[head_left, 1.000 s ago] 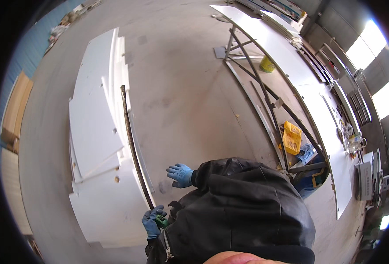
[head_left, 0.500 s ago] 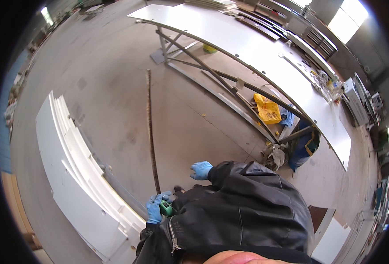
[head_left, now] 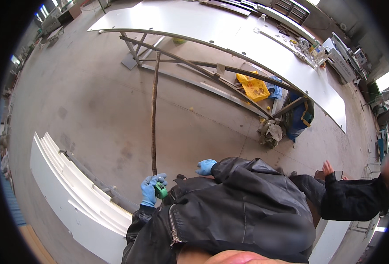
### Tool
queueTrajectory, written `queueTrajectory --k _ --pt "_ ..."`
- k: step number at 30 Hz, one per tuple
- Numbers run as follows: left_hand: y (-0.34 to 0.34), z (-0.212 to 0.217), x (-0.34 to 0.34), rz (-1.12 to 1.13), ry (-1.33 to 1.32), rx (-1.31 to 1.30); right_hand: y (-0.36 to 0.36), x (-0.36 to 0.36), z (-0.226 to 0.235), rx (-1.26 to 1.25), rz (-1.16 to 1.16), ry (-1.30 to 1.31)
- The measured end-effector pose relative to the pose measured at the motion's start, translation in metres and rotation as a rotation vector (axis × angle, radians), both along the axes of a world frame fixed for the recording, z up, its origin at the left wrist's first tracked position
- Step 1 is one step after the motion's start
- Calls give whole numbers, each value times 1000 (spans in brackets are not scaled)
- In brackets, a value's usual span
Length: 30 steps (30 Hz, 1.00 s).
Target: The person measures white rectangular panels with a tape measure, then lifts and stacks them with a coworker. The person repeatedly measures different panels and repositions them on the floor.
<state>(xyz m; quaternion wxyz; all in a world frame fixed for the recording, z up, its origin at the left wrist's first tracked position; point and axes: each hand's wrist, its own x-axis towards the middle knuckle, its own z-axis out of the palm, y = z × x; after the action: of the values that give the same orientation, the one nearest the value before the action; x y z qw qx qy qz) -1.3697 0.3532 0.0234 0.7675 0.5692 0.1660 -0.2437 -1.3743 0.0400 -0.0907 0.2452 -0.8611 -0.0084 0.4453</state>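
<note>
Measuring along the concrete floor (head_left: 84,110), tape drawn out.

Stacked white panels (head_left: 71,185) at left; left hand (head_left: 149,190) closed around green tape measure (head_left: 161,191), blade (head_left: 154,110) stretched toward the tabletop frame (head_left: 194,66); right hand (head_left: 206,166) loosely curled, holding nothing. Next likely: reading the mark, keeping blade straight; open floor ahead.

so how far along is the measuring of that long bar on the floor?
Done: the long thin rusty metal bar lies flat on the concrete floor. In hand: the left hand, in a blue glove, holds a green tape measure at the bar's near end; the right hand hovers empty. Left: no tape visibly drawn along the bar, so its length looks unmeasured.
</note>
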Motion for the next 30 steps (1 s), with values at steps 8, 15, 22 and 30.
queueTrajectory --k 8,15,22,30 --pt "-64 -1 -69 245 69 -112 -56 18 -18 102 317 44" --pt "-42 -19 -219 684 -85 -329 -10 -15 -18 -37 575 -25" --pt "-12 -21 -314 997 16 -263 88 -14 -13 -21 843 -43" --pt "-5 -24 -331 725 163 -155 108 -105 13 74 833 -57"
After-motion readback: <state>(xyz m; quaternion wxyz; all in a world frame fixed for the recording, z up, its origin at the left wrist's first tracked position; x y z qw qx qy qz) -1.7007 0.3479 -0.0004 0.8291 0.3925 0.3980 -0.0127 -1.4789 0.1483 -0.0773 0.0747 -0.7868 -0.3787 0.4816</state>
